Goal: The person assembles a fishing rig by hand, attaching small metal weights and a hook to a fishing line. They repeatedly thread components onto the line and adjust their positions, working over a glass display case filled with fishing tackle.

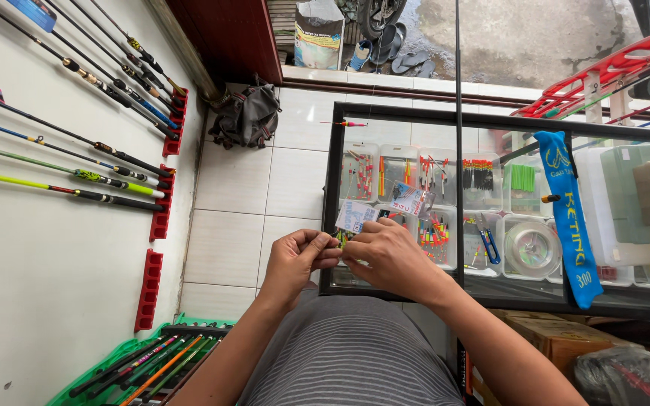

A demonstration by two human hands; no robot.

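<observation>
- I'm looking at a fishing tackle shop.
- Rods (77,139) racked along the wall.
- Glass counter (490,128) holds trays of floats (430,233) and line spools (530,246).

A black-framed glass display case (338,197) serves as the worktop. On its glass top lie a blue fabric rod sleeve (570,218) draped over the front edge, a small red-and-yellow float (345,123) near the back, and two printed paper packets (384,208). A dark backpack (247,114) sits on the white tiled floor (236,210).
</observation>
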